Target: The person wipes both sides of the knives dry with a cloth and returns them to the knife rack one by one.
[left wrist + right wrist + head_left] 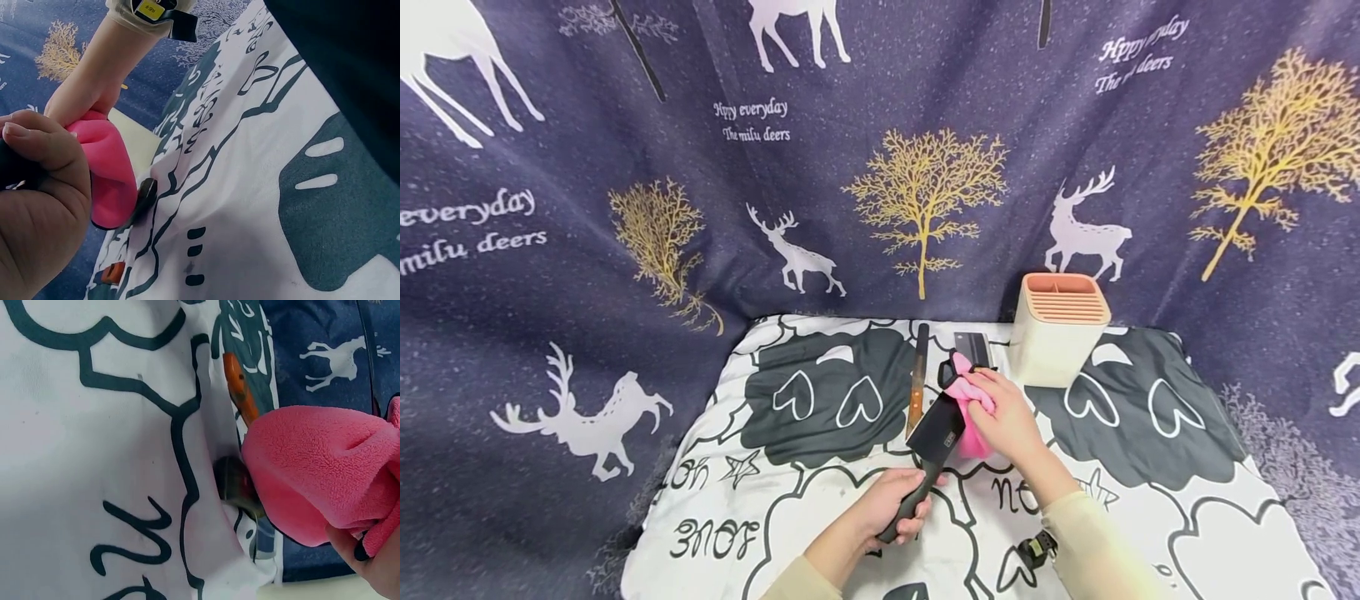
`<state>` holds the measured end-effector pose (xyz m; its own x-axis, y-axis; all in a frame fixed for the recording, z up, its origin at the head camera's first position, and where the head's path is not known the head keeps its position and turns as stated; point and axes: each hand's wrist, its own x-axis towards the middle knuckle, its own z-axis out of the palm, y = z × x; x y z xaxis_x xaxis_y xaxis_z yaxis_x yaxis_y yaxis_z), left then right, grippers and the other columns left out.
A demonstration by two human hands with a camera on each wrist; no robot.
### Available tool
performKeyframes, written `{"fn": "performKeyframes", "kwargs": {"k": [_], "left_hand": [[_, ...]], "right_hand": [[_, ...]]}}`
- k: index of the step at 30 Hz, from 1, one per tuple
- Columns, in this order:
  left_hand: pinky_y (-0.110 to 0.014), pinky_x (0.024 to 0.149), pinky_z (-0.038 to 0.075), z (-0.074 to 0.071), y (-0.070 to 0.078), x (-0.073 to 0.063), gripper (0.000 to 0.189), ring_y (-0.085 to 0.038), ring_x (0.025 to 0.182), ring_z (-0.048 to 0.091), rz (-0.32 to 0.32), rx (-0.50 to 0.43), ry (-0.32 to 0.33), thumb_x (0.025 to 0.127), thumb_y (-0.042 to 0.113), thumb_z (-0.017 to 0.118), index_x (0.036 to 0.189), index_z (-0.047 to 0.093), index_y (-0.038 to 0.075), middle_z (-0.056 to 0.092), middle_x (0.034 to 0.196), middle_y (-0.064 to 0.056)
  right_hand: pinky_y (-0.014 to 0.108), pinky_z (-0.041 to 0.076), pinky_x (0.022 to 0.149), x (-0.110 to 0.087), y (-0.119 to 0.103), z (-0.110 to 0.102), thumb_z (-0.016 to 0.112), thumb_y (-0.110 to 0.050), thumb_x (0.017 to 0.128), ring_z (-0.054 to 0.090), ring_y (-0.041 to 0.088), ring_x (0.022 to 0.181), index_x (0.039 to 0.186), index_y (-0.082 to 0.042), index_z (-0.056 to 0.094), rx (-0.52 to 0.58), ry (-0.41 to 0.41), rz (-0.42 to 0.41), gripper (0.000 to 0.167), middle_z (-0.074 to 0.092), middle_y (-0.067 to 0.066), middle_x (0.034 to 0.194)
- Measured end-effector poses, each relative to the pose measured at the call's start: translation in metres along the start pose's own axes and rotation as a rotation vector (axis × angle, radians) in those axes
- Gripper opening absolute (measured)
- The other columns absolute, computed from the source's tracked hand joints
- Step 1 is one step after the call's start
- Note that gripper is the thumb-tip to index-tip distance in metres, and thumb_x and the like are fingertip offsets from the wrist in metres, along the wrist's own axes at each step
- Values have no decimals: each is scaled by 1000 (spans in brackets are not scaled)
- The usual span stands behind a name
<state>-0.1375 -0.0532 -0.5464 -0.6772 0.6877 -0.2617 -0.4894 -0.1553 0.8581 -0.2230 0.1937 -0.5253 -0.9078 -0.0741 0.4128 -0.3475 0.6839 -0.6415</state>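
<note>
My left hand [895, 508] grips the black handle of a cleaver [936, 429], whose broad black blade points away and slopes up to the right. In the left wrist view the fingers of that left hand [44, 200] curl round the handle. Bunched in my right hand [1003, 408] is a pink cloth [973, 429] with dark edging, held against the blade's right side. The right wrist view shows the fluffy cloth [319, 462] covering the blade, with part of the right hand [375, 569] below it.
A knife with a wooden handle [916, 400] lies left of the cleaver. Behind the cloth lies another broad blade [973, 343], partly hidden. A cream knife block [1056, 333] with an orange slotted top stands at back right. A patterned curtain [880, 100] hangs behind the printed sheet [805, 492].
</note>
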Motion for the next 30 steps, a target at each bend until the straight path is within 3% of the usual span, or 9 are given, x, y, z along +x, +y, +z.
{"fn": "performKeyframes", "kwargs": {"k": [8, 12, 15, 18, 25, 30], "left_hand": [[-15, 33, 35, -1, 0, -5, 46, 4, 41, 41, 1, 41, -32, 112, 30, 35, 138, 49, -6, 51, 67, 9], [-15, 33, 35, -3, -1, -7, 47, 4, 40, 41, 3, 69, -42, 112, 30, 36, 137, 50, -7, 50, 67, 8], [-15, 33, 35, -5, -3, -8, 51, 4, 40, 42, 5, 94, -38, 112, 32, 37, 139, 48, -10, 50, 67, 8], [-16, 34, 35, -8, -5, -9, 52, 3, 40, 41, -11, 105, -35, 111, 33, 37, 139, 47, -10, 50, 67, 8], [-15, 33, 35, -7, -6, -11, 57, 4, 39, 40, -45, 75, -40, 111, 32, 38, 143, 38, -15, 50, 66, 9], [-15, 34, 36, -5, -8, -11, 57, 4, 39, 41, -51, 31, -57, 111, 32, 37, 144, 37, -15, 52, 66, 10]], "right_hand": [[57, 48, 110, 0, 5, -5, 64, -12, 88, 60, 40, 131, 136, -13, 66, 54, 10, 68, 48, 64, 17, 140], [49, 54, 91, 0, 7, -6, 63, -12, 88, 66, 35, 109, 136, -17, 66, 100, 23, 157, 48, 69, 16, 131], [41, 49, 78, -1, 8, -7, 64, -13, 89, 60, 31, 95, 135, -22, 66, 123, 23, 211, 47, 71, 15, 122], [38, 47, 76, -2, 8, -8, 64, -13, 89, 59, 31, 93, 134, -24, 66, 125, 15, 233, 47, 71, 15, 118], [41, 50, 82, -6, 7, -11, 64, -15, 89, 63, 30, 98, 134, -23, 67, 98, 27, 257, 46, 71, 15, 127], [36, 48, 76, -6, 7, -13, 65, -16, 88, 59, 30, 94, 133, -25, 67, 104, 16, 296, 46, 71, 15, 126]]}}
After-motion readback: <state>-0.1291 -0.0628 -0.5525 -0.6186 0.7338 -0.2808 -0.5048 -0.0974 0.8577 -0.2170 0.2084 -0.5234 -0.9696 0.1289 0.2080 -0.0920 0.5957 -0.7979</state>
